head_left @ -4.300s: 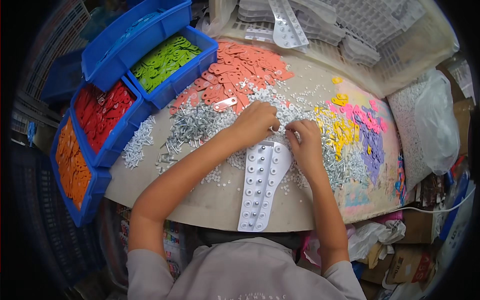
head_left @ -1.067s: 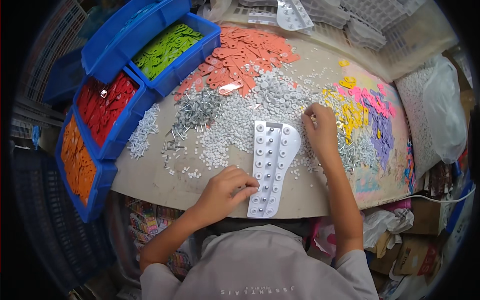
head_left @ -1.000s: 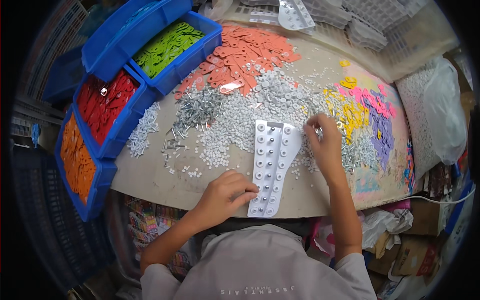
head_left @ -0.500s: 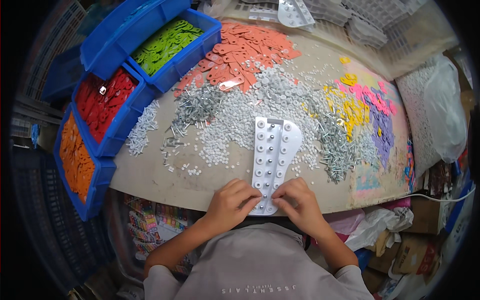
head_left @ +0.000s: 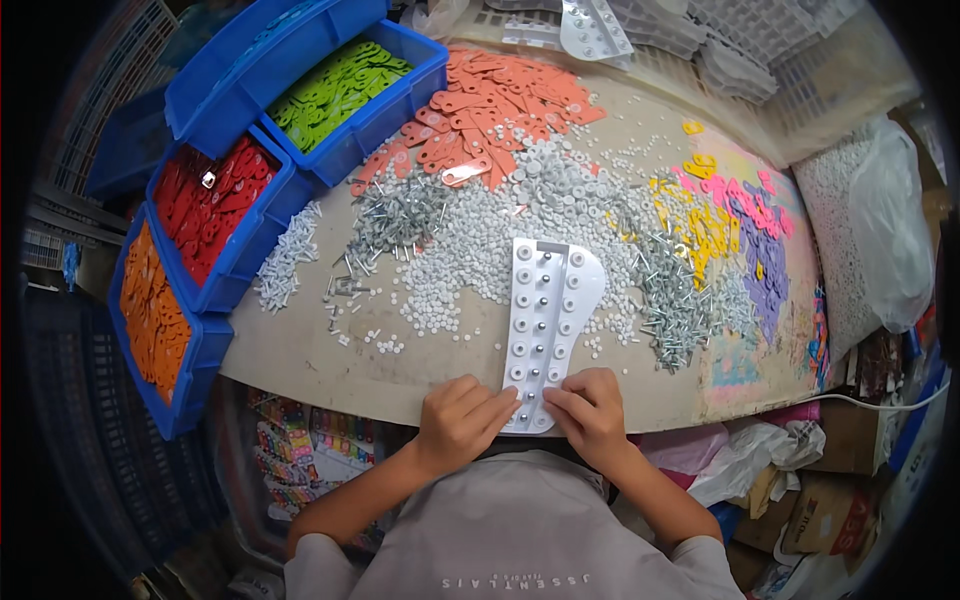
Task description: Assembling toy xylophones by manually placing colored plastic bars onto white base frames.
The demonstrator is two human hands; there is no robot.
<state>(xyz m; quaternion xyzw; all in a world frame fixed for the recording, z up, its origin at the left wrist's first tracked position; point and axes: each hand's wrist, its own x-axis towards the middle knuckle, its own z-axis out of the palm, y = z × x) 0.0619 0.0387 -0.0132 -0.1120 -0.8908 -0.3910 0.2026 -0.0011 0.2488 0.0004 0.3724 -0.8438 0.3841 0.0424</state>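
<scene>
A long white plastic board (head_left: 561, 322) lies at the table's near edge, its right side curving out. Round white ringed pieces sit along both its sides, and a row of metal studs runs down the middle. My left hand (head_left: 458, 418) is closed at the board's near left edge, thumb and forefinger pinched over the last white pieces. Across from it, my right hand (head_left: 594, 412) is also pinched, fingertips on the near right edge. Whatever either pinch holds is too small or hidden to make out.
Beyond the board spread small white caps (head_left: 460, 240), metal rivets (head_left: 675, 315) and coral tags (head_left: 490, 100). Yellow (head_left: 710, 225), pink and purple pieces lie to the right. Blue bins (head_left: 300, 165) of green, red and orange tags line the left. A clear bag (head_left: 850, 230) stands at right.
Both hands have shifted slightly toward me along the board, and the right fingers have curled in more. The board keeps its place.
</scene>
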